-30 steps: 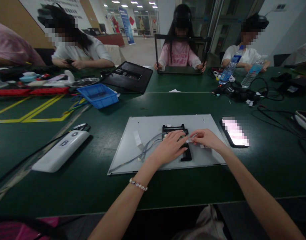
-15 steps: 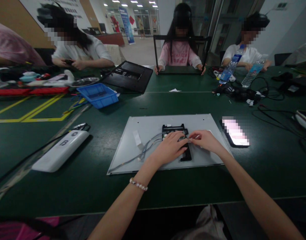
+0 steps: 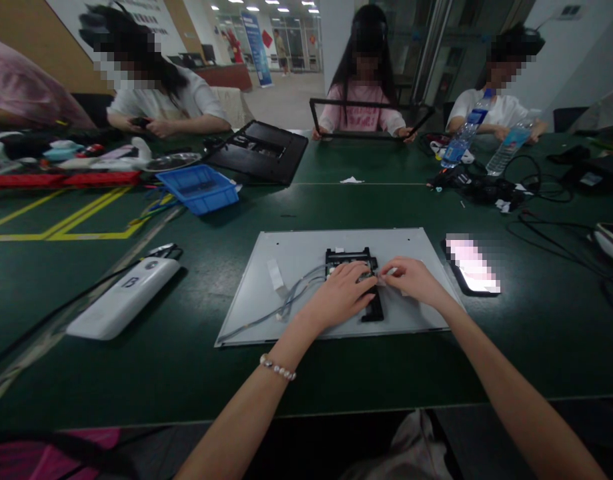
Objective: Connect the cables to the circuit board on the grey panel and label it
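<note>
A light grey flat panel (image 3: 306, 250) lies on the green table, with a black bracket (image 3: 373, 310) and circuit parts near its middle. My left hand (image 3: 343, 290) rests palm down over the bracket, fingers spread, covering much of it. Just right of it, my right hand (image 3: 409, 277) pinches something small and pale at the bracket's right side; I cannot make out what. Grey cables (image 3: 266, 321) run from the bracket to the panel's front left corner. A white strip (image 3: 276, 277) lies on the panel's left part.
A white power bank (image 3: 123, 300) lies left, a lit phone (image 3: 472, 265) right. Farther back are a blue tray (image 3: 199, 190), a black cover (image 3: 261, 150), water bottles (image 3: 466, 133) and cables. Across the table a person holds a black frame (image 3: 371, 105); others sit beside.
The person across has tilted the black frame, so its top edge is lower. My right hand has shifted very slightly; my left hand stays over the bracket.
</note>
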A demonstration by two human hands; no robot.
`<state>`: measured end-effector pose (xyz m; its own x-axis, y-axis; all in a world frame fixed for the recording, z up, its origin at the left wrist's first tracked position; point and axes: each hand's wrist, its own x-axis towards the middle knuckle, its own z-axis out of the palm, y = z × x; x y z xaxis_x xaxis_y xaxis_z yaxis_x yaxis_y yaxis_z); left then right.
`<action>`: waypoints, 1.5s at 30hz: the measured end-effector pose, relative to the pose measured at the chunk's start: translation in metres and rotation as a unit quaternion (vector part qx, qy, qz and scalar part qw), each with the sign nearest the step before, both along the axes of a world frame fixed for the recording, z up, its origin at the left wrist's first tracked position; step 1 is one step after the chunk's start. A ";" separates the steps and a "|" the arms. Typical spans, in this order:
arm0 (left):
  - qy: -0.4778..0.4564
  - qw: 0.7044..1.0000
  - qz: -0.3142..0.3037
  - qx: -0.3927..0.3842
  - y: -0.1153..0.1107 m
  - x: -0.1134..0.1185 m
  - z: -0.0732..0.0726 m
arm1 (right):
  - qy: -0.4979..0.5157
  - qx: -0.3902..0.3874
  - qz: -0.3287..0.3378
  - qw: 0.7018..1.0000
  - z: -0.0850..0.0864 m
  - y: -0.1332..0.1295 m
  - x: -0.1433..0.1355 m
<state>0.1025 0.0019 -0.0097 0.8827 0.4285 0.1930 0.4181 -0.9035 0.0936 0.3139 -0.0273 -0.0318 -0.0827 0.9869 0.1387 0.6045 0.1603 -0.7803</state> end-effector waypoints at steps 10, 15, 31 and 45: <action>-0.056 0.985 0.161 0.007 0.015 -0.052 0.032 | 0.050 0.040 -0.083 0.995 -0.003 0.006 0.009; -0.035 0.970 0.238 -0.037 0.015 -0.116 0.029 | 0.047 0.070 -0.062 0.994 0.004 0.000 0.003; 0.059 0.960 0.265 0.075 -0.019 -0.099 0.030 | -0.026 0.102 -0.033 0.994 0.010 -0.009 -0.007; 0.025 0.929 0.362 0.075 -0.028 -0.080 0.011 | -0.043 0.088 -0.032 0.995 0.008 -0.006 0.000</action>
<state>0.0221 -0.0264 0.0008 0.3837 0.8847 0.2645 0.9214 -0.3859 -0.0459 0.3138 -0.0329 -0.0242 -0.0398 0.9514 0.3055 0.6814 0.2495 -0.6881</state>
